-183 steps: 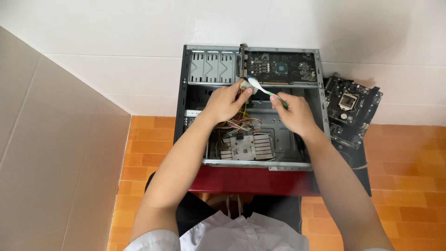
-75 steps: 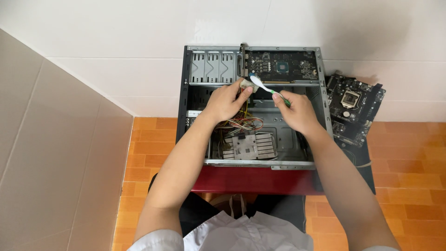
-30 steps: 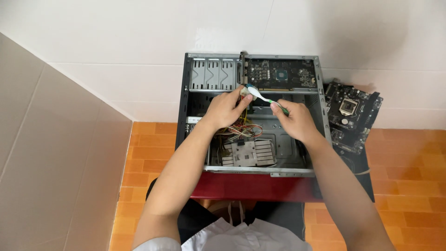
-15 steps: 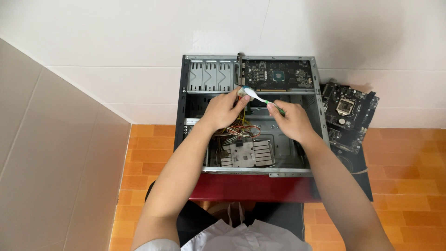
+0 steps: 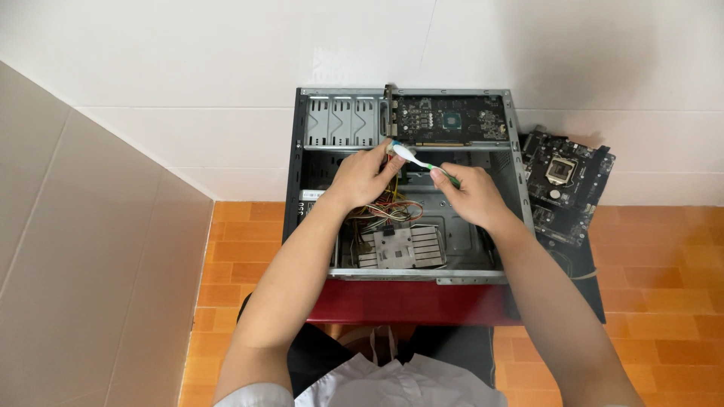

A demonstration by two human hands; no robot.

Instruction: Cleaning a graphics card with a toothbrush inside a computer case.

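An open computer case (image 5: 514, 162) lies on its side before me. My right hand (image 5: 466, 197) grips a white and green toothbrush (image 5: 413, 157) whose bristle end points left. The bristles rest against a small part pinched in my left hand (image 5: 363, 175) above the case's middle; most of that part is hidden by my fingers. Coloured cables (image 5: 392, 209) run from under my left hand into the case. A graphics card (image 5: 451, 119) sits along the far edge of the case.
A silver power supply (image 5: 400, 247) lies at the near side of the case, and a drive cage (image 5: 339, 120) at the far left. A loose black motherboard (image 5: 564, 185) leans against the white wall on the right. The case rests on a red surface (image 5: 407, 301) over an orange tile floor (image 5: 664, 271).
Both hands have stayed over the middle of the case with the toothbrush between them. The brush shifts slightly against the held part, and my view has drifted a little.
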